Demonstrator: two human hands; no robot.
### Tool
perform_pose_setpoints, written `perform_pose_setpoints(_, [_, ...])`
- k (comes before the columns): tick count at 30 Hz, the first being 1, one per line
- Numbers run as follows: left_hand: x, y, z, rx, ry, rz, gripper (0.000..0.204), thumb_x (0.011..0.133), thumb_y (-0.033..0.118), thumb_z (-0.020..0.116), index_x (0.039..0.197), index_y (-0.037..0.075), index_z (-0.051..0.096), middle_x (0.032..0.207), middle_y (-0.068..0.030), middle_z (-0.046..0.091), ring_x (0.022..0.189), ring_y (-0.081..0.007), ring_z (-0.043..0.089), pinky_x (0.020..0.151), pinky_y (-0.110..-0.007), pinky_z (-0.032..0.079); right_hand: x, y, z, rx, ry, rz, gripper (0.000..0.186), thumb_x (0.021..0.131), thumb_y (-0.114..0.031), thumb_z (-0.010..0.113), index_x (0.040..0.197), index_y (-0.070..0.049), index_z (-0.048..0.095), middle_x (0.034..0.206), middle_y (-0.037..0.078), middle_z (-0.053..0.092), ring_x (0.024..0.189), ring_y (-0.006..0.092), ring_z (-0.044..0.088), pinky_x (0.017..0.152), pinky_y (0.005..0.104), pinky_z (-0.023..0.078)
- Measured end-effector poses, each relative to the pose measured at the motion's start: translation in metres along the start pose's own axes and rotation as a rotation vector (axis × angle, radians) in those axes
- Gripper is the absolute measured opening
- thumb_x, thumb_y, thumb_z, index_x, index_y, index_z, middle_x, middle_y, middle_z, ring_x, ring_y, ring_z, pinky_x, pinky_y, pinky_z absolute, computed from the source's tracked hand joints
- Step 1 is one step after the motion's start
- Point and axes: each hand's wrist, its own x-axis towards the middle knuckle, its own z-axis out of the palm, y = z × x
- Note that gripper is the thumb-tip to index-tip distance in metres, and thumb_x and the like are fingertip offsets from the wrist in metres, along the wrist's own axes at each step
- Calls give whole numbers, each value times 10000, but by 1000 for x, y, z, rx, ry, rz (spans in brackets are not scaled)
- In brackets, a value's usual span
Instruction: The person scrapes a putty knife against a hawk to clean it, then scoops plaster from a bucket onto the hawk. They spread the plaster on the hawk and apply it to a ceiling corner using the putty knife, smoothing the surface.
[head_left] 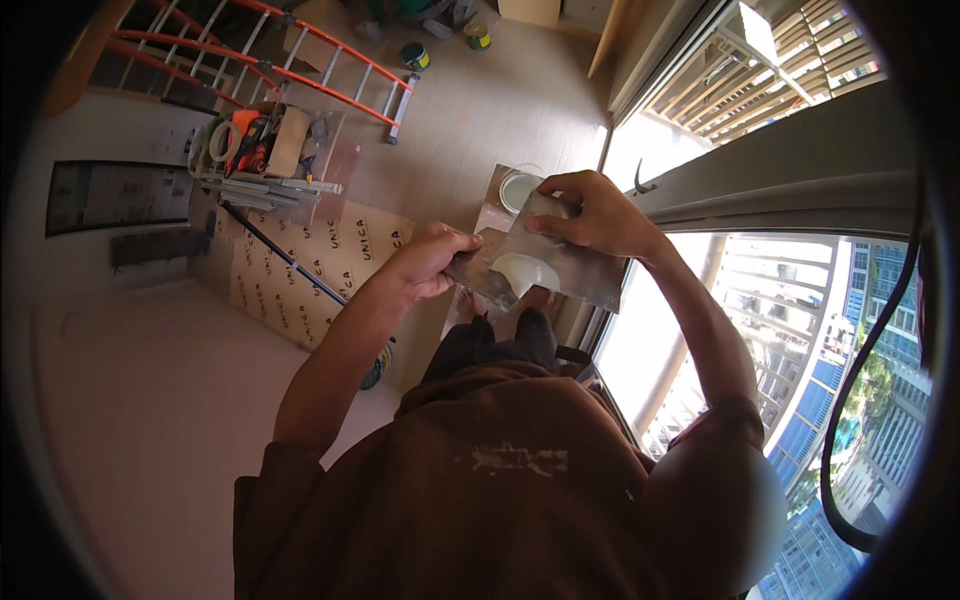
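My left hand (428, 262) grips the near edge of a wide metal plaster blade (580, 275) that carries a lump of white putty (525, 272). My right hand (590, 212) holds a second, smaller metal blade (545, 208) by its top, resting its edge against the wide one just above the putty. Both hands are raised in front of my chest, over my bare feet (540, 298) on the floor.
A white bucket of putty (517, 188) stands on cardboard below the blades. An orange ladder (300, 60) lies on the floor beyond. Tools and tape rolls (255, 150) are piled at left beside printed cardboard sheets (320, 270). A window frame (760, 170) runs along my right.
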Motion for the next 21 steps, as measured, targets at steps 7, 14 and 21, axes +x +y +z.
perform_pose_setpoints(7, [6, -15, -9, 63, 60, 9, 194, 918, 111, 545, 1017, -49, 589, 958, -115, 644, 850, -181, 654, 766, -296, 546, 5, -11, 18, 99, -163, 130, 568, 750, -392, 737, 1075, 60, 624, 839, 186, 670, 733, 195, 634, 699, 311, 484])
perform_pose_setpoints(14, [-35, 6, -4, 39, -12, 78, 273, 883, 118, 583, 1106, -36, 548, 990, -94, 640, 872, -143, 640, 784, -292, 538, 1, -45, -28, 394, -20, -4, 514, 793, -251, 743, 1173, 17, 525, 921, 167, 662, 755, 147, 610, 650, 287, 486])
perform_pose_setpoints(21, [-73, 34, 21, -29, -106, 153, 286, 866, 100, 579, 1122, -22, 541, 960, -75, 635, 832, -126, 645, 739, -282, 555, -31, -107, -70, 398, 352, -413, 376, 787, -51, 714, 1132, -5, 572, 926, 121, 648, 847, 145, 621, 759, 275, 484])
